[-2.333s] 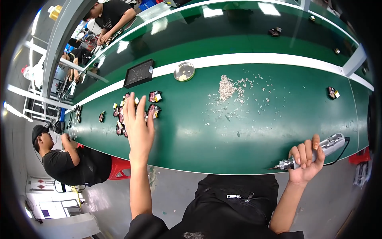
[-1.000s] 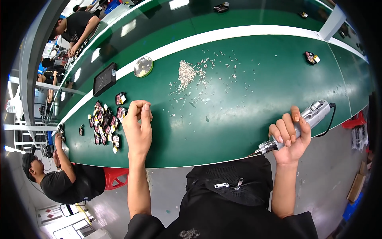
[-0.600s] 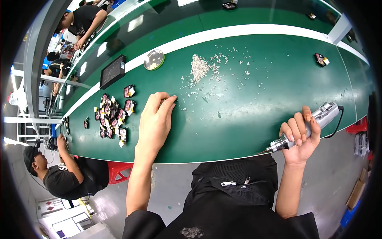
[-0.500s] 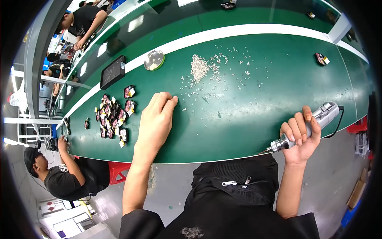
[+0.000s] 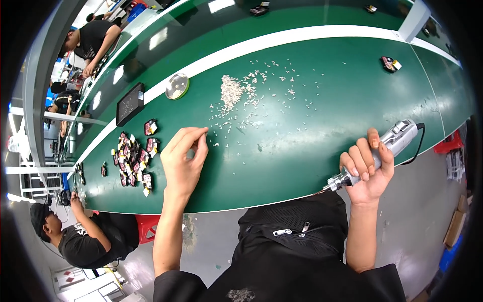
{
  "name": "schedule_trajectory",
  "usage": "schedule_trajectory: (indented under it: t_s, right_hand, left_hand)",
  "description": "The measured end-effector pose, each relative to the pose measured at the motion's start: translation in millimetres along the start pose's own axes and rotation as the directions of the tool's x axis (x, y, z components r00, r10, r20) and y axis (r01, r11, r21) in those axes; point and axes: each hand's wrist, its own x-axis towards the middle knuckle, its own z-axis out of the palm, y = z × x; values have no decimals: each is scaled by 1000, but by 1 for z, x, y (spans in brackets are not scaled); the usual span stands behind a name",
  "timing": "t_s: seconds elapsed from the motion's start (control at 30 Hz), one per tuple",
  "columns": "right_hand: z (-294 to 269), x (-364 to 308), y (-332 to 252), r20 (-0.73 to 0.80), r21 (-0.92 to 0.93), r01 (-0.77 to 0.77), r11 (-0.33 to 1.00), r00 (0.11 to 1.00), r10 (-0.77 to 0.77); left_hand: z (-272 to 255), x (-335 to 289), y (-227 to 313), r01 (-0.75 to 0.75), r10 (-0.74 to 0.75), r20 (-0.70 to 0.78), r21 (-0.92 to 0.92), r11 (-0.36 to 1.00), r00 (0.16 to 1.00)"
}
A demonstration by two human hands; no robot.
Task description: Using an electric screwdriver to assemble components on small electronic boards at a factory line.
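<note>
Though labels [image 5: 150,126] blur, the left hand [image 5: 182,165] pinches closed, right hand [image 5: 369,171] gripping a screwdriver [image 5: 399,138].

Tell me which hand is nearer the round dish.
Left: the left hand is below the round dish in view; the right hand, holding a power tool, is far right of it.

Finishes: glossy and matt

Long green worktop [image 5: 292,173]: smooth, semi-gloss, marked. Silver-grey cylindrical power tool [image 5: 398,138]: smooth, satin sheen; nose bright metal. Black rectangular plastic-looking tray [image 5: 130,104]: matt. Round clear dish [image 5: 177,86]: glossy, transparent.
</note>
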Motion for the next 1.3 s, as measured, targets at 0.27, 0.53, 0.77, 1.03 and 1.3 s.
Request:
schedule_trajectory:
  t_s: [0.27, 0.53, 0.77, 1.03, 1.3]
  right_hand:
    - [2, 3, 3, 37, -17, -3, 1000, 999, 4]
    - [23, 6, 1, 141, -9, -6, 1000, 990, 8]
    - [29, 5, 5, 131, -28, 24, 999, 991, -20]
    - [48, 3, 12, 142, -19, 103, 995, 985, -99]
    - [56, -3, 17, 125, -101, 190, 977, 976, -177]
  left_hand:
    - [19, -30, 55, 132, -117, 61, -360, 924, 991]
    - [36, -44, 80, 250, -202, 148, -574, 779, 968]
    - [47, -48, 91, 258, -155, 209, -698, 668, 966]
    - [53, -55, 100, 403, -229, 349, -878, 260, 909]
    - [57, -60, 113, 380, -164, 358, -916, 132, 919]
